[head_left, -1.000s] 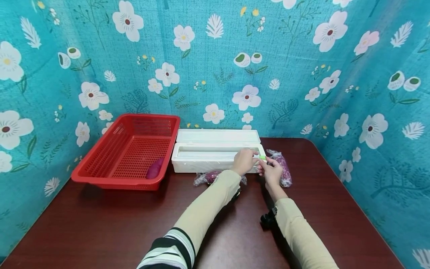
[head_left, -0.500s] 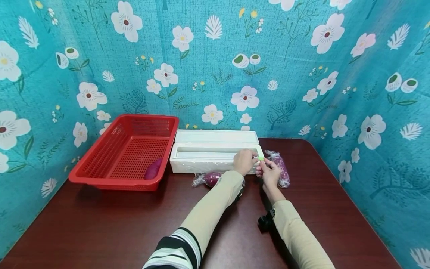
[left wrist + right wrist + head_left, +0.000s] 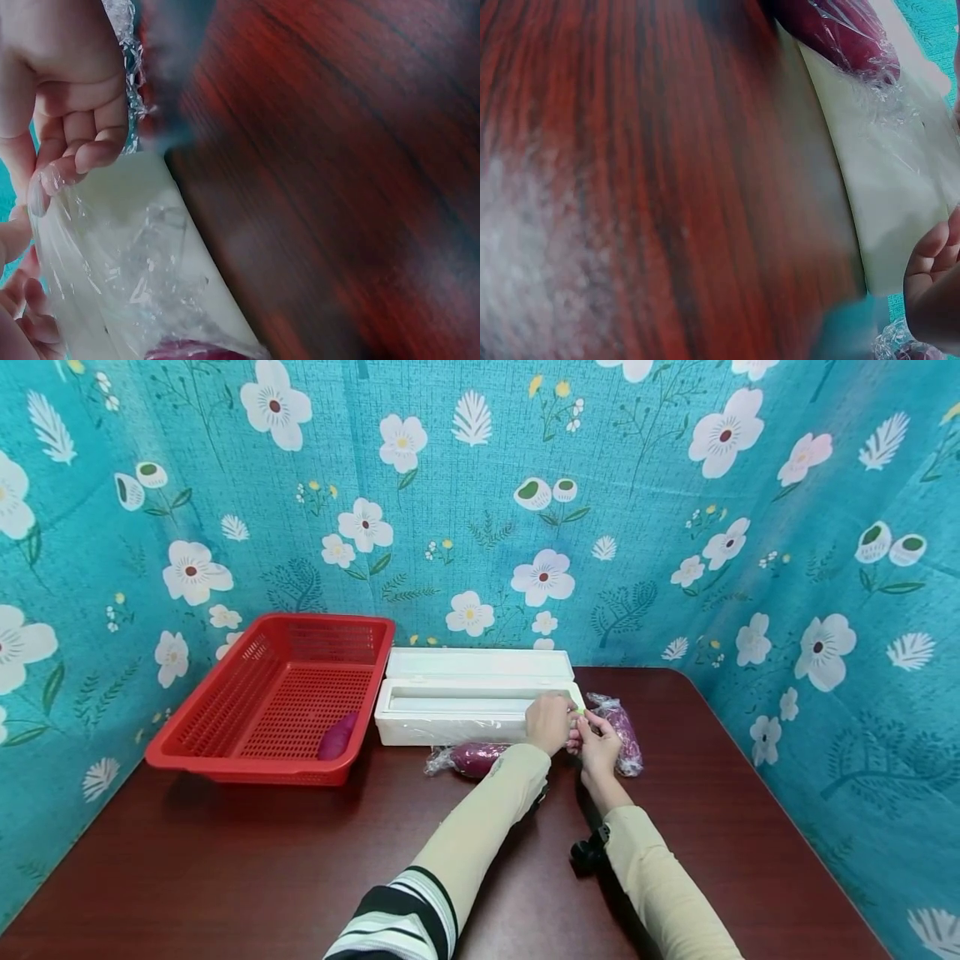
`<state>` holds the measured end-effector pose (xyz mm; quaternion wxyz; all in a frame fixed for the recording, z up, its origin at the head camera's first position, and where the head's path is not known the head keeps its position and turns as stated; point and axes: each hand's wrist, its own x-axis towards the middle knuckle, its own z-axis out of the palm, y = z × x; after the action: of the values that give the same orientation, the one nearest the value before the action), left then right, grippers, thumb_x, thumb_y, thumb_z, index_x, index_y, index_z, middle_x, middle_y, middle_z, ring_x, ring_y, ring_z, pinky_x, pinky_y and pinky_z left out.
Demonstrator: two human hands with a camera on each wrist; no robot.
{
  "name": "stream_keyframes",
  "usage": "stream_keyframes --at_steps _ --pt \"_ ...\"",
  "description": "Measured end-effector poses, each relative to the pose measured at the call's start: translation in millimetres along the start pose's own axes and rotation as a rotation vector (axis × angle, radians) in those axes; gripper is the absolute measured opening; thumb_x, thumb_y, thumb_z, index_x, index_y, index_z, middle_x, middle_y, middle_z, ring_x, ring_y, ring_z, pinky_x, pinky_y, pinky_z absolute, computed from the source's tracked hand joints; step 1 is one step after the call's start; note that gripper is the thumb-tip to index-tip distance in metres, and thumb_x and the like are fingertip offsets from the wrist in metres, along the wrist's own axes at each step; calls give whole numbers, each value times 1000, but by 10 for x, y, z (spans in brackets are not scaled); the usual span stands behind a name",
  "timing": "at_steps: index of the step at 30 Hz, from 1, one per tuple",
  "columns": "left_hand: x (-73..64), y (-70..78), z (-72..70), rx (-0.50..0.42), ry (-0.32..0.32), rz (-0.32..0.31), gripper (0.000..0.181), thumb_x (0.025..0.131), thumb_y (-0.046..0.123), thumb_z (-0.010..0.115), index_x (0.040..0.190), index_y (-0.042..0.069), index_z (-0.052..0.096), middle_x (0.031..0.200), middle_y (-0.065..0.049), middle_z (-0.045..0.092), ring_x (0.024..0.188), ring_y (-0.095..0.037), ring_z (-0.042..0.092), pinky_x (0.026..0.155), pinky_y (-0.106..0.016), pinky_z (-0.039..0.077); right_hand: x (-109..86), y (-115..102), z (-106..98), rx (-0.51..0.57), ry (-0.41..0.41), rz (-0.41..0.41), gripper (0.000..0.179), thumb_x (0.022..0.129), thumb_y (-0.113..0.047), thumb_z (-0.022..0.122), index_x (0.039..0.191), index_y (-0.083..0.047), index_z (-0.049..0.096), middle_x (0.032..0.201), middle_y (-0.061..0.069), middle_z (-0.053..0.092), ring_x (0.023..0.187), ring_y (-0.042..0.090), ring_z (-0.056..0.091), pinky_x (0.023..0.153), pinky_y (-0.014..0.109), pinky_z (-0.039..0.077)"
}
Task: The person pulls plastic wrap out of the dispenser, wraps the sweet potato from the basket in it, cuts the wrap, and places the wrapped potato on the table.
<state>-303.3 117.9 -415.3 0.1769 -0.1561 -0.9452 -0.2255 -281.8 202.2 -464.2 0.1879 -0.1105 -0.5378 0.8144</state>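
Observation:
At the back of the table lies a long white cling film box point(image 3: 450, 727) with its lid point(image 3: 480, 662) tipped back and a pale roll point(image 3: 465, 704) inside. My right hand point(image 3: 600, 747) pinches the edge of the clear cling film point(image 3: 112, 247) at the box's right end. Beside it my left hand point(image 3: 549, 724) has its fingers curled at the same film edge, their tips partly hidden. A small bright green piece point(image 3: 580, 711) shows between the hands. In the left wrist view the film stretches in creases over the box front to the right fingertips point(image 3: 49, 184).
A film-wrapped purple sweet potato point(image 3: 468, 760) lies before the box, under the left forearm. Another wrapped purple bundle point(image 3: 618, 731) is right of it. On the left stands a red plastic basket point(image 3: 247, 768) with a bare purple sweet potato point(image 3: 337, 737) in it.
The left hand has shifted slightly right, closer to the right hand. Less of the green piece shows between the fingers. The whole head view has drifted a little, so things sit further left.

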Motion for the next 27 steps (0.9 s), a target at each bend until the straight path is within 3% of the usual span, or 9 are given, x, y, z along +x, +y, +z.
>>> stream_keyframes --at_steps 7,18,27 --pt "18 -45 -18 -2 -32 -8 10 80 28 65 87 25 73 85 9 66 77 -10 60 59 -24 45 5 -46 -20 -36 -18 18 28 89 0 51 115 8 49 49 -1 54 37 6 48 35 18 38" --pt "44 -99 -99 2 -139 45 14 85 23 60 91 16 71 87 3 63 82 -11 59 68 -21 45 51 -79 -14 -95 -15 19 27 87 1 52 111 11 49 50 -3 54 37 6 48 33 18 38" --pt "11 -193 -89 84 -97 156 13 85 20 59 87 15 71 85 1 63 79 -12 59 66 -22 45 45 -91 7 -110 -30 44 28 87 1 51 113 12 47 49 -4 54 38 5 48 34 18 38"
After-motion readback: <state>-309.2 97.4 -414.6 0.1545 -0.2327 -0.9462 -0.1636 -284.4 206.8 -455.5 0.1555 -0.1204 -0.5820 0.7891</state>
